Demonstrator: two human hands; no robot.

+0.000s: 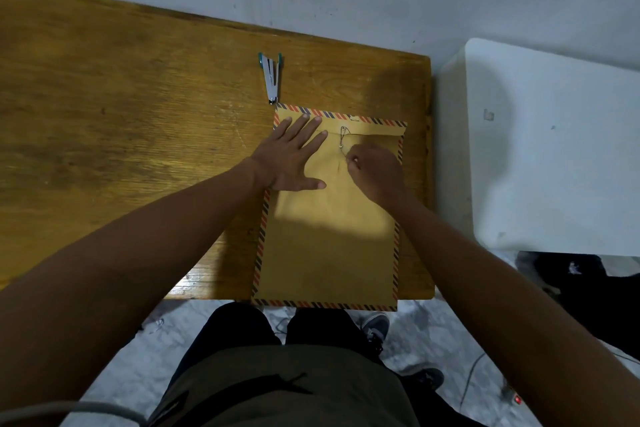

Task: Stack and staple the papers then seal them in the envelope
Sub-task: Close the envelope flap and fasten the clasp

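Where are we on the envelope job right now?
Done, apparently: no loose papers show, stapler set aside, envelope flap folded down. In hand: left hand presses the envelope flat; right hand pinches the closure string. Left: finish securing the string.

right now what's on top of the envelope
The left hand lies flat on the envelope, by its folded flap. The right hand pinches the closure string. Anything inside the envelope is covered.

The right hand (pixel 375 166) curls over the envelope (pixel 329 236) clasp string — its fingertips hide what they pinch; the papers cannot be seen (none shows outside the envelope); the counter (pixel 121 97) runs off the left edge.
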